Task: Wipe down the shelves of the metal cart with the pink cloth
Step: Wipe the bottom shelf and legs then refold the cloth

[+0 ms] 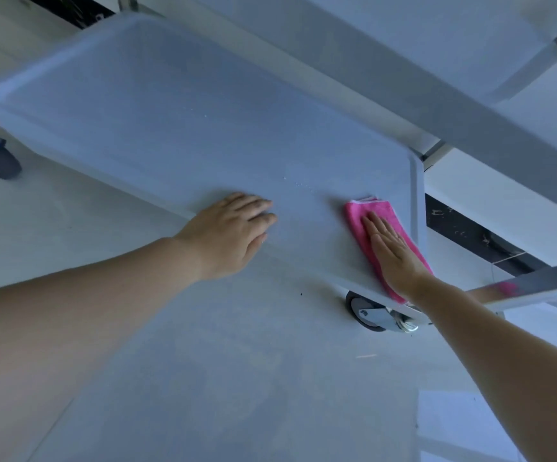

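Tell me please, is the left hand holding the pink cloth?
No, the left hand rests bare on the shelf; the right hand presses the pink cloth.

Pale grey floor [203, 378], dark speckled baseboard [470, 235] along white wall.

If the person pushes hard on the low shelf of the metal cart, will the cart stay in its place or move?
It would probably roll: the metal cart stands on caster wheels, and no brake shows. The left hand lies flat on the shelf edge, perhaps steadying it. The pink cloth under the right hand should slide easily over the smooth shelf.
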`<state>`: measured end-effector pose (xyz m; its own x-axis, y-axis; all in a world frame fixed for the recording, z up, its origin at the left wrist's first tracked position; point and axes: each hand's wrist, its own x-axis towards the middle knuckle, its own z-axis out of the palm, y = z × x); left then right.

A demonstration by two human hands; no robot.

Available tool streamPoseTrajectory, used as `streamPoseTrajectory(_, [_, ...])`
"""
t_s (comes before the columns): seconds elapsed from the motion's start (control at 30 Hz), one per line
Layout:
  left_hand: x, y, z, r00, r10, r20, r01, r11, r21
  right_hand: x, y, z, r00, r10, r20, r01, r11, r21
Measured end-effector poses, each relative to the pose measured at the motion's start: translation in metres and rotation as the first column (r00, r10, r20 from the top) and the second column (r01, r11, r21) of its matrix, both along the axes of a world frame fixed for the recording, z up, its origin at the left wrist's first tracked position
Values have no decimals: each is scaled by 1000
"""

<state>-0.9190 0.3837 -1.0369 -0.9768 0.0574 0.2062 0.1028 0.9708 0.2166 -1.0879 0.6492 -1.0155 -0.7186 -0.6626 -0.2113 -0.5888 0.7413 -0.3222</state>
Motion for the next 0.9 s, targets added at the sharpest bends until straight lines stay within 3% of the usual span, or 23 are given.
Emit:
streamPoseTrajectory(0.13, [2,-2,1,1000,-30,-8,30,999,-12,-9,-3,-3,998,-19,-55,24,996,83])
streamPoseTrajectory(0.3, [1,-8,1,1000,8,-27,-9,1000,-25,-19,2,1,993,-39,-110,36,999,-30])
streamPoseTrajectory(0.4, [3,-5,-4,1000,11,-18,-11,1000,-29,-23,4,-9,984,31,-175,-22,998,57])
streamPoseTrajectory(0.53, [0,-7,-6,999,-12,-40,14,998,55,-42,1,-21,972,53,-230,-33,995,91])
streamPoseTrajectory(0.77, [-8,-24,-4,992,-98,-80,105,990,97,-116,-27,-21,964,-53,-261,97,982,160])
streamPoseTrajectory(0.9, [-13,-28,-11,997,-80,-7,80,974,210,-151,-42,-19,962,-84,-261,129,979,161])
